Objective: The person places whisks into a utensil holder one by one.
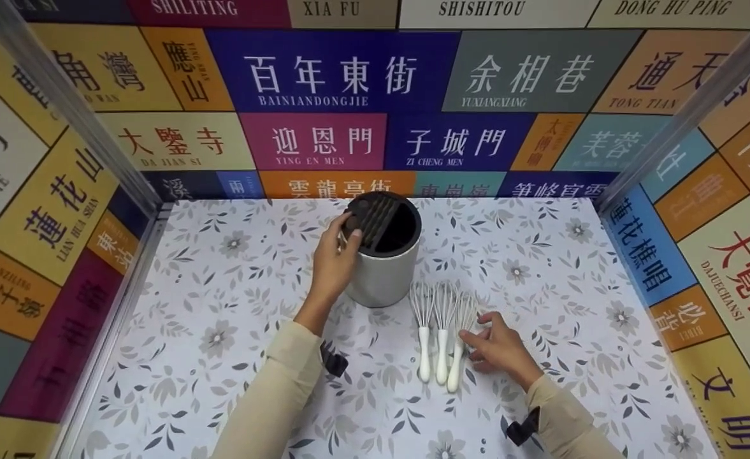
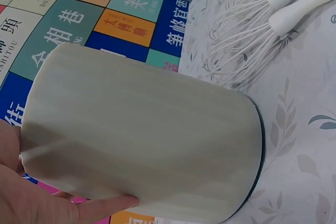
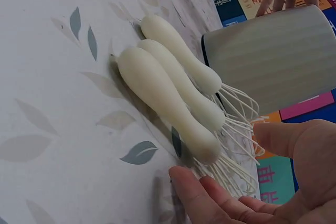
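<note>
A light-grey cylindrical utensil holder (image 1: 381, 277) with a black slotted lid (image 1: 375, 217) stands upright on the table. My left hand (image 1: 333, 261) holds it at the upper left side, with fingertips at the rim; one finger lies along its wall in the left wrist view. Three whisks lie side by side in front of it: the left whisk (image 1: 424, 354), the middle whisk (image 1: 442, 360) and the right whisk (image 1: 455, 370), white handles toward me. Beside the right whisk is my right hand (image 1: 502, 344), thumb and fingers spread apart around its wire end, holding nothing.
The table (image 1: 222, 287) has a white covering with grey leaves and flowers. Colourful panels with lettering (image 1: 324, 70) rise behind it and on both sides. Metal posts (image 1: 113, 127) stand at the back corners.
</note>
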Demonstrator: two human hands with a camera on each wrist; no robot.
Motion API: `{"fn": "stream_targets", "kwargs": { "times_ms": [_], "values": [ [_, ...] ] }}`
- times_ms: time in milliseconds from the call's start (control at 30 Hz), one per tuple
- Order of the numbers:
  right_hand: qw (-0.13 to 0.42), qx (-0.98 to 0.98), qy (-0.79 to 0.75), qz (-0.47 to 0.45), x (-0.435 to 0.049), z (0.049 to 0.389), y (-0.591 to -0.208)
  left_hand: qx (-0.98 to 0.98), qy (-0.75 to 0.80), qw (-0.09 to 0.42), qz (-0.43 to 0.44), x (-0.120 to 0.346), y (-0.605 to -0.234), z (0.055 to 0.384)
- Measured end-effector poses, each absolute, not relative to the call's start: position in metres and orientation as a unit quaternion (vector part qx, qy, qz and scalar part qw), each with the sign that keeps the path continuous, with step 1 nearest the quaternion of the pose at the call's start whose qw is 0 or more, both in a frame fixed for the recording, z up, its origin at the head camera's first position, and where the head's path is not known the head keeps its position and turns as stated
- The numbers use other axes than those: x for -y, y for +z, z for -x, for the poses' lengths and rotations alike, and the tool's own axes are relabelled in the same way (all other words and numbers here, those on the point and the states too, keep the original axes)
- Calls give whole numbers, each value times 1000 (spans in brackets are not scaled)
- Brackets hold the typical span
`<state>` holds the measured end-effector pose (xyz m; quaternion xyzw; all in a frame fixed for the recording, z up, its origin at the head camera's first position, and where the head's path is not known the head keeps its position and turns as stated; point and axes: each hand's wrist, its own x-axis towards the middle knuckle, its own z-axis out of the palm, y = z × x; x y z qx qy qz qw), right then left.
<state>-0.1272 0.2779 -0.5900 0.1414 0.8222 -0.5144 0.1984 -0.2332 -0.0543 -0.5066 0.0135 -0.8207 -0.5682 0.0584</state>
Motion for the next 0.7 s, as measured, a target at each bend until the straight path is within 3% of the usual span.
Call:
{"fn": "stream_targets", "kwargs": {
  "times_ms": [333, 700],
  "values": [
    [206, -801, -541, -154, -264, 128, -603, 808, -579, 108, -7, 54, -509, 232],
    [214, -791, -549, -167, -269, 128, -601, 830, -547, 104, -14, 51, -512, 231]
  ]
}}
